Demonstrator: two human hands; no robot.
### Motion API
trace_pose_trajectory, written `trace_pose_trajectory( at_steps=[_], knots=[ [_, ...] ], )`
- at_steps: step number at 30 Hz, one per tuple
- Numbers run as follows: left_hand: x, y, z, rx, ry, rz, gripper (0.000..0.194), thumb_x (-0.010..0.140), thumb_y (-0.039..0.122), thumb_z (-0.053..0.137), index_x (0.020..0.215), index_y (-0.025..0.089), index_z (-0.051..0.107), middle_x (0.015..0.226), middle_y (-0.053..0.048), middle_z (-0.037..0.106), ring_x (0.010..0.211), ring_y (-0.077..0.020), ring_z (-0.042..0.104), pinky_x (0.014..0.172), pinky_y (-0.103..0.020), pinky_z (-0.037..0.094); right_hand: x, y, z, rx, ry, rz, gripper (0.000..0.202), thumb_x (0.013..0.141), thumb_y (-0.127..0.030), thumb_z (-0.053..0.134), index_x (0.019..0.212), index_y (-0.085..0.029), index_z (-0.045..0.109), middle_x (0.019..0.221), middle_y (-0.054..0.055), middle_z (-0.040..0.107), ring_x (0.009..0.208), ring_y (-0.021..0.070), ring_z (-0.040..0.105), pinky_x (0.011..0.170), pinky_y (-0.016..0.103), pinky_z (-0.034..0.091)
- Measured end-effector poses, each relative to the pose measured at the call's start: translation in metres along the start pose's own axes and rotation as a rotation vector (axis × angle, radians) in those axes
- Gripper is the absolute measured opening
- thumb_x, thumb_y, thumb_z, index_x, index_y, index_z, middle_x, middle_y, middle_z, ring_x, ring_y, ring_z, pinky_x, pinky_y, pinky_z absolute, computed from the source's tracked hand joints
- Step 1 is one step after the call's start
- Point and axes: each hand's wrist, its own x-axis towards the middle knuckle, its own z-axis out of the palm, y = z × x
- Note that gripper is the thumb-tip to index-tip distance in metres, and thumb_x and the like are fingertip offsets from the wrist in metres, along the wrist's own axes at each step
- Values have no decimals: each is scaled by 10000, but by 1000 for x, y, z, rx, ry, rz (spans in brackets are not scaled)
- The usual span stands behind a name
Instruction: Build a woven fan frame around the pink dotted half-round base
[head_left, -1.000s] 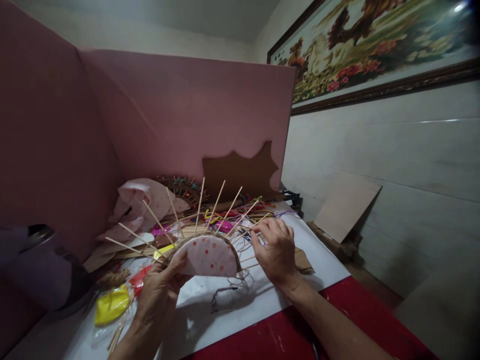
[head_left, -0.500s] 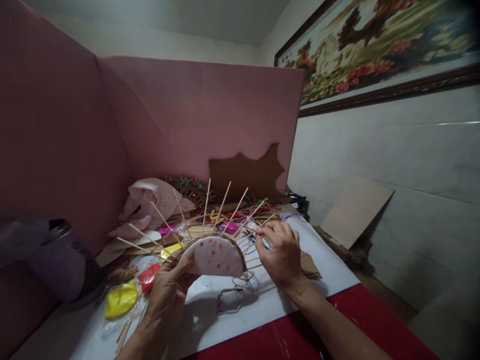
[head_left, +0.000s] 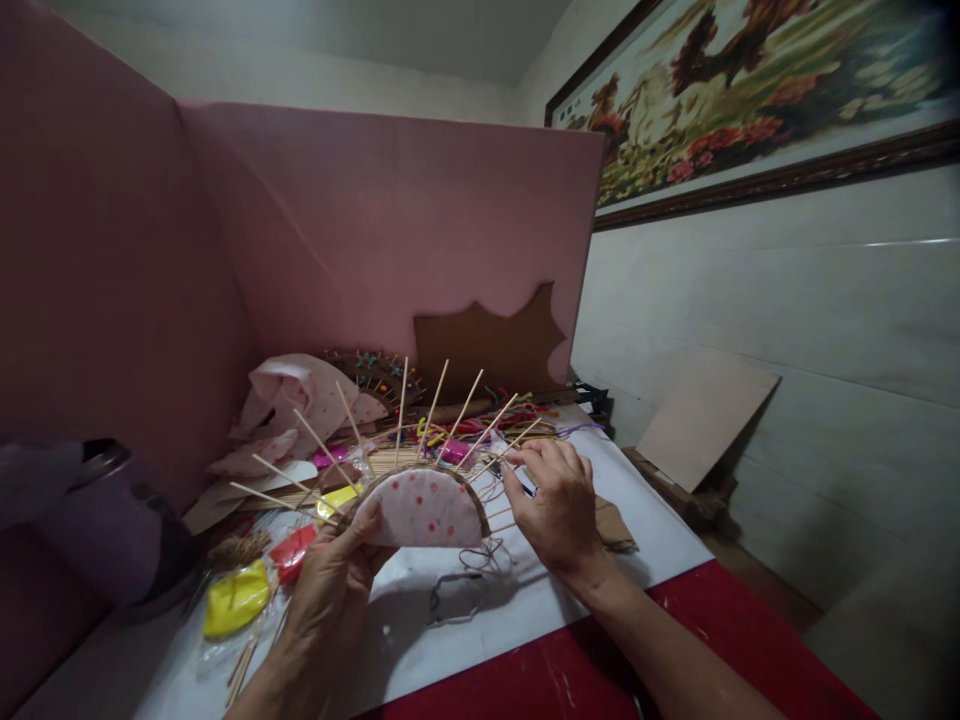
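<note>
In my left hand (head_left: 341,560) is a half-round piece covered in white dotted cloth (head_left: 424,508), its thumb on the front and its fingers behind. Thin wooden sticks (head_left: 441,408) fan out from the piece's brown curved rim. At its right, my right hand (head_left: 555,510) has thumb and forefinger pinched together beside the rightmost sticks, apparently on a thin twine; the grip itself is hard to see. Loose loops of brown twine (head_left: 486,556) hang below the piece's right corner.
Yellow (head_left: 236,600) and red (head_left: 292,553) packets lie at left, near a purple container (head_left: 112,530). Behind are crumpled dotted cloth (head_left: 300,400), coloured cords and a jagged cardboard sheet (head_left: 480,345). A folded brown piece (head_left: 615,525) lies right; red cloth (head_left: 675,620) covers the front edge.
The view has shifted slightly. The right hand's fingers have moved a little toward the sticks and remain pinched. The left hand keeps its hold on the half-round piece.
</note>
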Motion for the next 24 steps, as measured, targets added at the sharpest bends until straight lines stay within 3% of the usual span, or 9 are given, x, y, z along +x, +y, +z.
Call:
trace_pose_trajectory(
  at_steps=[8, 13, 18, 24],
  knots=[
    [-2, -1, 3, 9, 11, -23, 278, 591, 139, 766, 860, 127, 697, 871, -91, 723, 727, -203, 669, 618, -310, 584, 0, -8, -8, 140, 65, -100, 70, 809, -186, 560, 836, -195, 624, 925, 56, 605, 927, 217, 497, 851, 387, 361],
    [-8, -5, 9, 32, 0, -45, 318, 548, 154, 797, 851, 130, 705, 837, -80, 728, 670, -202, 669, 575, -303, 584, -2, -13, -11, 165, 47, -162, 133, 807, -213, 581, 910, -219, 665, 1107, 79, 565, 1079, 249, 453, 922, 438, 361],
    [-14, -8, 15, 26, 5, -63, 298, 518, 147, 810, 800, 129, 716, 792, -69, 732, 644, -183, 671, 574, -253, 575, -2, -15, -12, 132, 58, -155, 190, 782, -238, 606, 960, -216, 670, 1189, 92, 532, 1139, 274, 416, 952, 474, 355],
    [-14, -13, 14, 75, -51, -58, 334, 556, 179, 801, 874, 128, 710, 907, -94, 725, 752, -214, 673, 626, -295, 582, 0, -13, -8, 137, 62, -107, 102, 780, -248, 614, 857, -212, 671, 1150, 87, 560, 1178, 275, 394, 980, 470, 327]
  ],
)
